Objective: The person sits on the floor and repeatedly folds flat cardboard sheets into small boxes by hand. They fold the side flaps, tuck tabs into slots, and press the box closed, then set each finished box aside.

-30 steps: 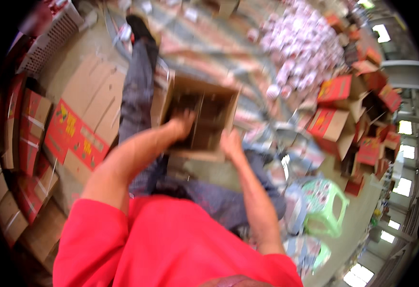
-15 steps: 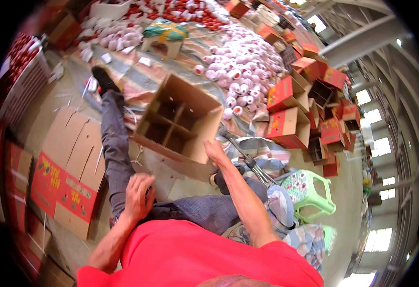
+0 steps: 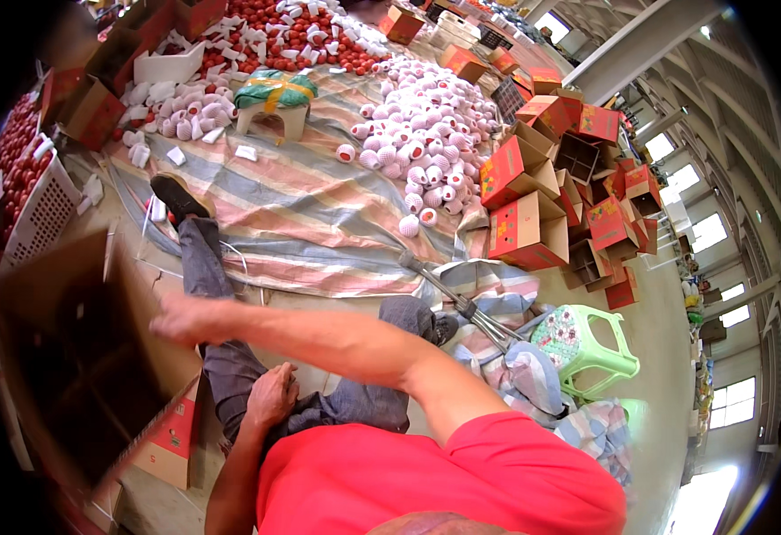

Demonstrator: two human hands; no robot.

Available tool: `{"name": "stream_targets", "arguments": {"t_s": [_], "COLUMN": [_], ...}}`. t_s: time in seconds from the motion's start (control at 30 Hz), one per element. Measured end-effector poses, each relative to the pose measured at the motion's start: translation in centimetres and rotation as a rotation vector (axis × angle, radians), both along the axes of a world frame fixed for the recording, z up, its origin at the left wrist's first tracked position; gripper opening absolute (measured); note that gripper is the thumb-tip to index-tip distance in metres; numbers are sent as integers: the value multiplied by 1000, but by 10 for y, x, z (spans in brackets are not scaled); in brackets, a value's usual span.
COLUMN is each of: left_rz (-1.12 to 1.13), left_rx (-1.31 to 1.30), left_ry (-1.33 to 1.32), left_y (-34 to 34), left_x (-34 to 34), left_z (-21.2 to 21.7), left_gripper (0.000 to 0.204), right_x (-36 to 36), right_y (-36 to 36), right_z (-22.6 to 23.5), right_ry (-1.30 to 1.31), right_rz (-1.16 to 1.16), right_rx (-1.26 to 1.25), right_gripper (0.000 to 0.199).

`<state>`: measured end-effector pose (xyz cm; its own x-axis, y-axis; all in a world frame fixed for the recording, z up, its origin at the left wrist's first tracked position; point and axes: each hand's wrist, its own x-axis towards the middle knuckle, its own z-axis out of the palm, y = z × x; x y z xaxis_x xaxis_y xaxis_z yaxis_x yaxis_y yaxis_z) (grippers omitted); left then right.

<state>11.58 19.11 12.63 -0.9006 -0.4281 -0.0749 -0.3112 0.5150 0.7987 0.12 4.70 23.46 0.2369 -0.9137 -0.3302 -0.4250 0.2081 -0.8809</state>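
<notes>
Big brown cardboard box sits tilted and blurred at the far left, and the right hand reaches across the body to its edge. It's too smeared to tell whether it grips or just pushes. Looks like the box is being shifted aside, and setting it down calls for a firm hold on that wall.

The left hand lies loose and unclenched on the thigh, holding nothing. Beyond the hands spreads a striped sheet. Well right of them stand stacked red cartons, some showing brown insides. Below the right hand lies 1 flat red-printed carton, and far right stands a green stool.
</notes>
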Motion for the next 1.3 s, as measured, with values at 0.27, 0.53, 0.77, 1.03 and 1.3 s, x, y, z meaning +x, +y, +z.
{"name": "stream_targets", "arguments": {"t_s": [0.27,0.53,0.77,1.03,1.3], "left_rz": [53,-56,-129,98,1018], "left_rx": [137,-48,-49,202,-205], "left_ry": [-79,-138,-151,95,203], "left_y": [-4,-11,-6,-8,-94], "left_x": [-4,-15,-11,-7,125], "left_z": [-4,0,-9,20,-133], "left_gripper": [33,35,38,35,50], "right_x": [-189,-577,-469,-223,-190], "right_y": [-69,83,94,103,149], "right_z": [53,245,-18,-107,-110], "right_ry": [425,1189,576,-36,98], "right_rz": [-44,-1146,-811,-700,-584], "right_rx": [-357,-659,-348,-73,-16], "right_gripper": [35,23,19,35,41]}}
